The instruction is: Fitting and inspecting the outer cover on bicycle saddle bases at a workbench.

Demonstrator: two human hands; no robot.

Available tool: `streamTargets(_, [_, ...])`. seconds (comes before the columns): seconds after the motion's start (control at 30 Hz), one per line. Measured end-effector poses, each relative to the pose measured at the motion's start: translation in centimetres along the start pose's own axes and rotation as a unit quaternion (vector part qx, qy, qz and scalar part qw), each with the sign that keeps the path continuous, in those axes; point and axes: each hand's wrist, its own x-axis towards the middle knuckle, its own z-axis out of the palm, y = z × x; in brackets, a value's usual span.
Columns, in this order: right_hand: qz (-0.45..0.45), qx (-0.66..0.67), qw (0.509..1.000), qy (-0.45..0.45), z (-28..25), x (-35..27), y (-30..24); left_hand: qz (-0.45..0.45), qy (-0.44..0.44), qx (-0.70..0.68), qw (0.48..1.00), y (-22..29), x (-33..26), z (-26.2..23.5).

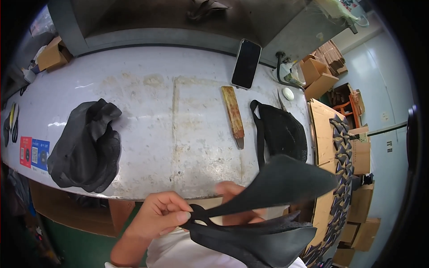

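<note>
My left hand [165, 213] pinches the narrow end of a black, flexible, sheet-like piece [277, 183] near its ring-shaped opening, over my lap at the table's front edge. Its broad upper flap spreads to the right. Below it hang more black layers [254, 243], fanned apart; I cannot tell whether they are all one piece. My right hand [229, 191] is behind the upper flap, mostly hidden and slightly blurred, so its grip does not show. On the table at left lies a crumpled heap of similar dark material [87, 145].
The white table [147, 165] holds a worn-handled blade tool [233, 116], a phone [246, 64], a black fabric item with a strap [283, 131] and a white round object [288, 94]. At right, several small dark pieces [342, 156] line cardboard [324, 152]. Scissors [15, 125] lie far left.
</note>
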Motion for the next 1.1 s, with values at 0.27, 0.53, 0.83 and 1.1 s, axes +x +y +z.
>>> streamTargets(0.27, [-0.35, -0.528, 0.754, -0.175, -1.5, 1.2, 0.0, -0.017, -0.033, 0.003, 0.999, -0.6, 1.0, 2.0])
streamTargets(0.53, [-0.219, -0.372, 0.886, -0.169, -0.9, 0.2, 1.5, 0.012, 0.026, -0.026, 0.999, -1.0, -0.6, 1.9])
streamTargets(0.83, [-0.436, -0.446, 0.768, -0.146, -1.9, 2.6, 3.0, 0.03, -0.026, 0.065, 0.997, -1.0, -0.7, 2.3])
streamTargets(1.1, [-0.356, -0.498, 0.782, -0.116, -0.4, 0.4, 1.2, 0.035, -0.041, 0.083, 0.995, -1.0, -0.8, 2.8])
